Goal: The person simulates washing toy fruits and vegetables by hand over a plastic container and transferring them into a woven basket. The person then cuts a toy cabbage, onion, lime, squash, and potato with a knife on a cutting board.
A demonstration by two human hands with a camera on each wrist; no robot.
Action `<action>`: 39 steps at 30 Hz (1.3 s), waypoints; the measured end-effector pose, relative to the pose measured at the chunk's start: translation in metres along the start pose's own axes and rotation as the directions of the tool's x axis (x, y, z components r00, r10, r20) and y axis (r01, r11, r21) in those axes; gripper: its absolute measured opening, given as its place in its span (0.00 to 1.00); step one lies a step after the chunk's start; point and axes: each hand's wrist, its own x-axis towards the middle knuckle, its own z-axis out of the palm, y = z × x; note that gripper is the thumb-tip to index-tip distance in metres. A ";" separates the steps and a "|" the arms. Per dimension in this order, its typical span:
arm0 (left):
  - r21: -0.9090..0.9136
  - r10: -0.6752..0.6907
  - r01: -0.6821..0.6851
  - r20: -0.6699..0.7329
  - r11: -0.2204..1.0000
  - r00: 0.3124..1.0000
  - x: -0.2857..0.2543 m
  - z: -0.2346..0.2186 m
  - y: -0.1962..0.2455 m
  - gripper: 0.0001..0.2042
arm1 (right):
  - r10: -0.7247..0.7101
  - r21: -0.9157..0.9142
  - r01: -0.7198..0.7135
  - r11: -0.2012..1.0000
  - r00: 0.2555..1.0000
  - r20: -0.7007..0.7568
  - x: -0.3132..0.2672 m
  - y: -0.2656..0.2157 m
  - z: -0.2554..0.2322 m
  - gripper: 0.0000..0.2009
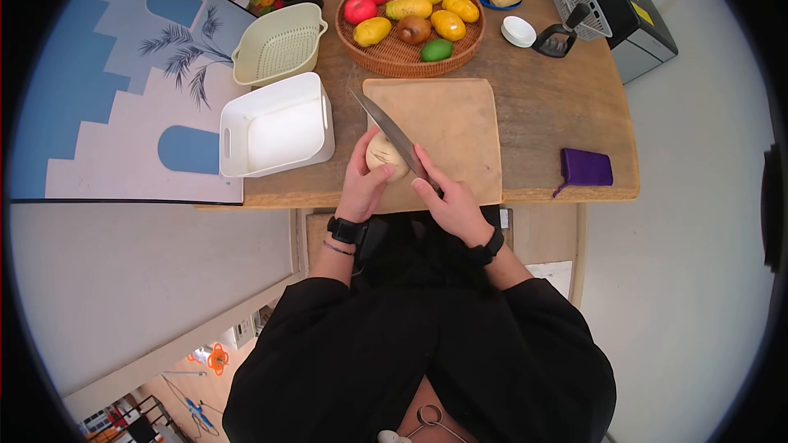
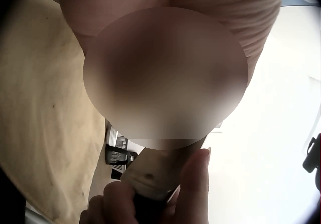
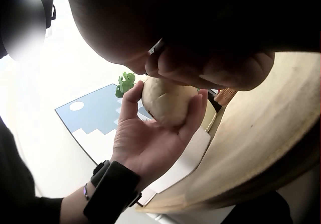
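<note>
My left hand (image 1: 361, 187) holds a pale, round vegetable (image 1: 384, 156) with a few dark lines on its surface, over the left front part of the cutting board (image 1: 451, 127). Fingers and thumb curl about its sides, as the right wrist view also shows of the vegetable (image 3: 168, 103). In my right hand (image 1: 456, 209) is the dark handle of a long kitchen knife (image 1: 392, 133). The blade slants away to the far left, close beside the vegetable and overlapping its edge. In the left wrist view the blade (image 2: 155, 171) shows near the right hand's fingers; a blur hides the middle.
A white bin (image 1: 287, 135) and a pale green colander (image 1: 283, 45) stand left of the board. Behind it is a wicker basket (image 1: 394, 61) of fruit. A small white bowl (image 1: 519, 30), a black-handled tool (image 1: 558, 39) and a purple pouch (image 1: 586, 167) are on the right.
</note>
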 end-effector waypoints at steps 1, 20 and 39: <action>0.016 0.040 -0.040 -0.013 0.999 0.999 -0.001 0.002 0.000 0.35 | -0.004 0.041 0.004 0.999 1.000 0.003 0.001 0.005 0.003 0.30; 0.133 0.053 -0.045 -0.059 0.990 0.997 0.003 0.013 -0.012 0.35 | 0.107 0.387 -0.134 0.912 0.990 0.091 0.003 0.000 0.001 0.27; 0.526 0.215 -0.163 -0.038 0.835 0.976 0.005 -0.007 -0.018 0.32 | 0.085 0.423 -0.116 0.899 0.992 0.091 0.003 -0.001 0.001 0.27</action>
